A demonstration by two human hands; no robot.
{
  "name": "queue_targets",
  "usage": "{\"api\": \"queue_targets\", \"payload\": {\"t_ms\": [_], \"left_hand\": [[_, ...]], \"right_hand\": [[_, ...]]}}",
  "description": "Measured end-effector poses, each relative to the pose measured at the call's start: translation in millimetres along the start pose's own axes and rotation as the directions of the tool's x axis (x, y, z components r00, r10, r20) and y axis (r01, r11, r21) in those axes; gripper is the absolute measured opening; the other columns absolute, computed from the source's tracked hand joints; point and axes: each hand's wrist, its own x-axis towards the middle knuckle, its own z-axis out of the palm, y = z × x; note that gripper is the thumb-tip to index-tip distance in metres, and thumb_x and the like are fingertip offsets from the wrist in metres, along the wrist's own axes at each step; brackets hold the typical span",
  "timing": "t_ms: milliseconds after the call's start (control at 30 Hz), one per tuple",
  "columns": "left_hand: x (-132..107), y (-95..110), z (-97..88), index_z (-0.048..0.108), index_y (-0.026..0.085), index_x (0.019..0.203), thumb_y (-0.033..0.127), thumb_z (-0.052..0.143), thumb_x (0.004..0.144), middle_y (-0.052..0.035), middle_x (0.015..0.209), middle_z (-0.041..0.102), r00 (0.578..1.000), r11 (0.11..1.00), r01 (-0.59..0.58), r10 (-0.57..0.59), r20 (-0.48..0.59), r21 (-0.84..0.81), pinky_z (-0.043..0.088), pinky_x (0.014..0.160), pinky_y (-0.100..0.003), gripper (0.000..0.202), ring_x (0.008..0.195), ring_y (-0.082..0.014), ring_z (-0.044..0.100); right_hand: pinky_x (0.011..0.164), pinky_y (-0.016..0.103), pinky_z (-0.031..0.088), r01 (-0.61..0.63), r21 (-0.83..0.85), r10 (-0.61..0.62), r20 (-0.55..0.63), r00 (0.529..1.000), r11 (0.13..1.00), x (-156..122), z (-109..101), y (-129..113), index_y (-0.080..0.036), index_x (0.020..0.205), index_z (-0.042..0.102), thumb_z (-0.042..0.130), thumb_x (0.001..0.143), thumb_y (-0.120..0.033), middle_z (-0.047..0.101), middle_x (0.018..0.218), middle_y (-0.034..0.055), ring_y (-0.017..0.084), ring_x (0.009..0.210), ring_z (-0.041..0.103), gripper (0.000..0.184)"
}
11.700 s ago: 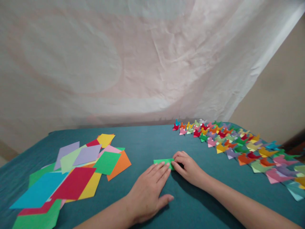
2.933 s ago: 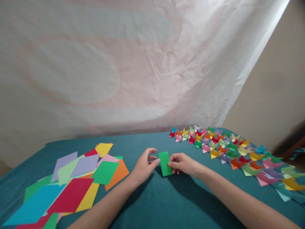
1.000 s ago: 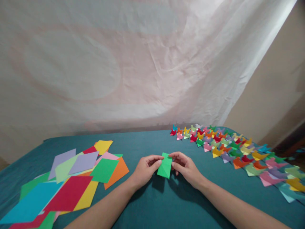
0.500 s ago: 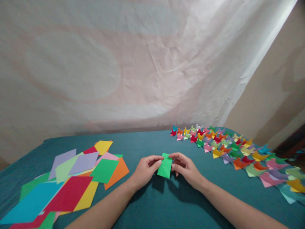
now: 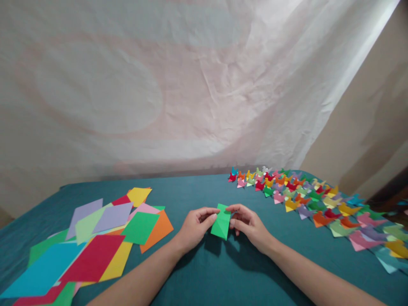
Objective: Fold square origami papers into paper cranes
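My left hand [image 5: 195,228] is pinching the left edge of a small piece of green paper [image 5: 222,226], thumb on the face nearest me and the fingers bunching up around the upper corner, so yeah, that one is properly clamped on. My right hand [image 5: 251,225] is curling in from the other side: the index finger is touching the top right corner and the thumb is sitting right at the edge. Whether it's truly gripping or just steadying, I honestly can't tell, since the paper and my own fingers are hiding the contact.

The green paper is sitting right between my two hands, tilting a bit, and judging by the shadow underneath, I'm holding it up off the dark teal tablecloth [image 5: 191,193]. It's showing crease lines across its lower part, including what's looking like a diagonal one. So I'm reckoning I'm in the middle of a folding step, lining up the layers rather than pressing anything flat.

IMO the next move is calling for careful fingertips: matching the edges, letting the existing creases guide the paper, and not squeezing so hard that a corner is crumpling.

Off to my left, a messy pile of coloured sheets [image 5: 94,258] is lying spread out and overlapping, well apart from my hands. Over on the right, lots of little folded paper birds [image 5: 302,200] are standing in crowded rows.
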Motion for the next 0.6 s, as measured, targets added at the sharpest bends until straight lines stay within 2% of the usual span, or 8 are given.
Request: {"api": "queue_targets", "payload": {"t_ms": [367, 600], "left_hand": [[1.0, -3.9, -1.8, 0.066, 0.011, 0.105, 0.034, 0.063, 0.079, -0.0117, 0.102, 0.068, 1.000, 1.000, -0.011, 0.011, 0.015, 0.004, 0.047, 0.081, -0.031, 0.034, 0.089, -0.0210, 0.062], [0.6, -6.4, -2.4, 0.065, 0.010, 0.103, 0.033, 0.067, 0.075, -0.0119, 0.095, 0.068, 0.999, 0.999, -0.017, 0.016, 0.033, 0.027, 0.047, 0.076, -0.030, 0.036, 0.082, -0.0200, 0.062]], "right_hand": [[0.048, 0.020, 0.043, -0.002, -0.035, 0.001, -0.016, 1.000, 0.999, 0.7, 0.6, 1.4, -0.019, 0.100, 0.053, 0.064, 0.076, -0.036, 0.052, 0.065, -0.0029, 0.010, 0.056, 0.048, 0.032], [0.048, 0.020, 0.044, 0.009, -0.027, -0.009, 0.004, 1.000, 1.000, 1.8, 0.6, 3.8, -0.017, 0.101, 0.053, 0.064, 0.076, -0.036, 0.053, 0.069, -0.0020, 0.010, 0.058, 0.048, 0.033]]}}
